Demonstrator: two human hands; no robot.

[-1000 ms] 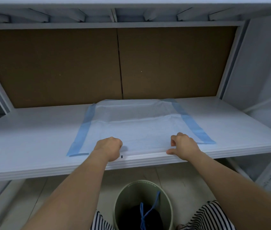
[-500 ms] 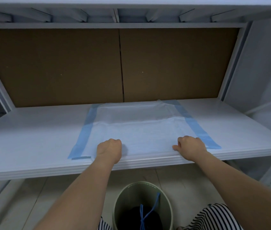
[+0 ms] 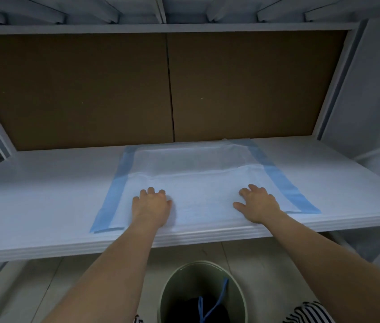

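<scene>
No readable text, labels, brands or numbers anywhere: pad [image 3: 193,183], shelf [image 3: 44,197], brown back panel [image 3: 72,89] and bin [image 3: 179,287] all bear none.

A plain storage or utility room, seen from in front of a deep white shelf [image 3: 44,206]. Behind the shelf stands a bare brown backing board [image 3: 67,89] in two panels. Above the shelf runs the ribbed white underside of the next level [image 3: 137,8]. On the shelf lies a blue-edged disposable pad [image 3: 196,180], spread flat. Below the shelf, a green bin [image 3: 172,292] with dark contents stands on a pale floor [image 3: 242,255]. A white wall [image 3: 375,101] rises to the right of the shelf.
</scene>
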